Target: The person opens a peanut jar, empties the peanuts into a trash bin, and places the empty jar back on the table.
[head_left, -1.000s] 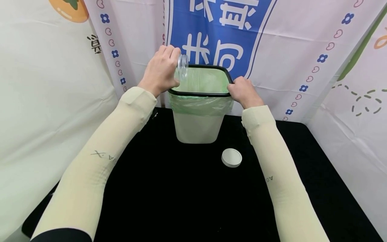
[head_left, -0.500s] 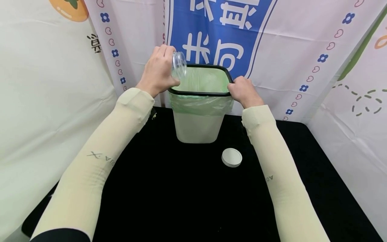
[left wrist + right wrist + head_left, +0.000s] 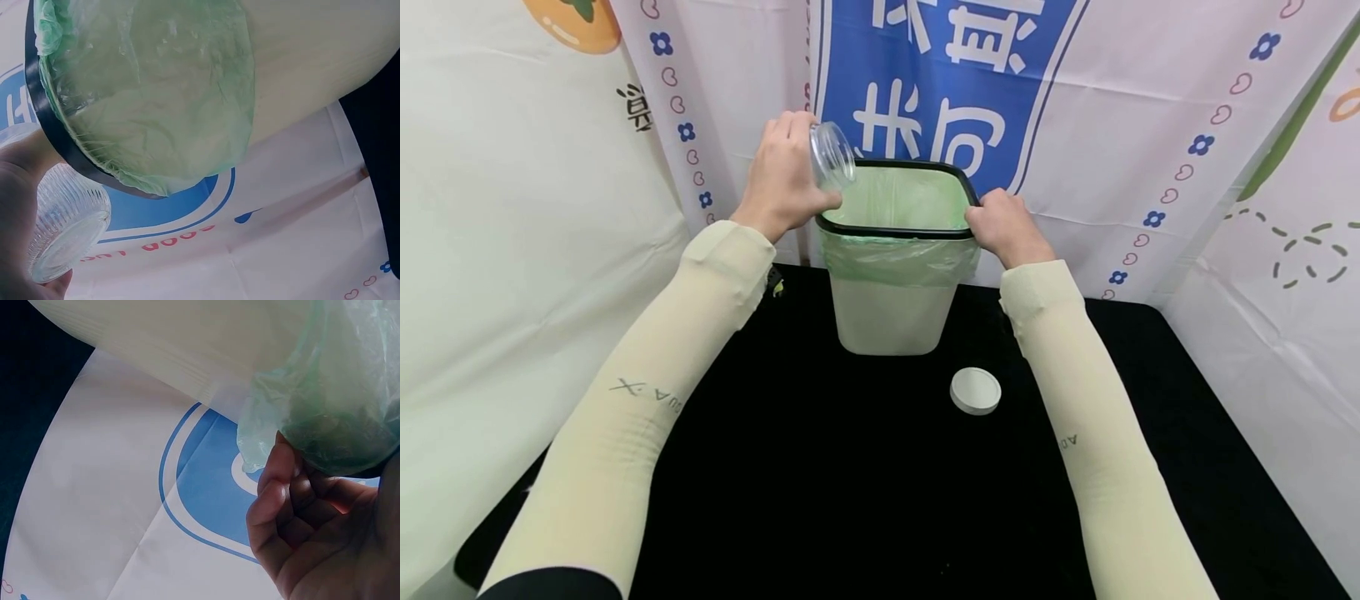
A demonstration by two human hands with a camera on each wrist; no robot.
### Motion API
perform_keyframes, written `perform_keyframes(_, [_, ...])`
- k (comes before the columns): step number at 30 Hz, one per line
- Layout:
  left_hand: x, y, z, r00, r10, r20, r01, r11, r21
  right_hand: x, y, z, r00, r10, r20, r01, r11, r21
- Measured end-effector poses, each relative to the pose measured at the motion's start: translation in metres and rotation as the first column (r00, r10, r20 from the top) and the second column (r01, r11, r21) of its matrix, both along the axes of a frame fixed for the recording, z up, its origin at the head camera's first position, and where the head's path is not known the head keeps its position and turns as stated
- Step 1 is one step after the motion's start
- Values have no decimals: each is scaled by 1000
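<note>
My left hand grips a clear ribbed jar, tipped on its side with its mouth facing right, at the left rim of a trash can. In the left wrist view the jar shows its ribbed wall and base, and I make out no contents. A thin green bag lines the can and folds over its outside beneath a black rim ring. My right hand holds the can's right rim. In the right wrist view its curled fingers lie against the bag and rim.
A round white lid lies on the black tabletop, in front and to the right of the can. Behind stands a printed cloth backdrop. A small dark item with a yellow mark shows beside the left forearm.
My left hand has drawn the jar leftward, away from over the can's opening, and the jar's mouth has turned a little toward the camera. The right hand and the can stay put.
</note>
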State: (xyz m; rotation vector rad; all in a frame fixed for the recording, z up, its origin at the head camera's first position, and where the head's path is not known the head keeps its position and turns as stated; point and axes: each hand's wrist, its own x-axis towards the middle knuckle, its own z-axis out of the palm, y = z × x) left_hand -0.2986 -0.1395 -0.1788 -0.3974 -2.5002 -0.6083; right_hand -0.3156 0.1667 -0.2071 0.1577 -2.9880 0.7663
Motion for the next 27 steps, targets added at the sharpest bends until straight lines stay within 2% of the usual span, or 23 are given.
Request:
perform_keyframes(8, [0,-2,-2,1000,13,5,-14,997,71,0,1,-1,1000,2,-14,-3,1000,-13])
perform_keyframes(13, [1,-3,-5,1000,26,5,-27,989,149,0,2,-1,1000,1,-17,-2,1000,-12])
perform_keyframes(22, [1,-6,-9,998,66,25,-70,942,329,1,1,-1,1000,3,-12,-4,1000,-15])
perform_keyframes(27, [1,-7,-10,996,76,44,-87,918,388,0,0,-1,1000,4,-18,-4,1000,-24])
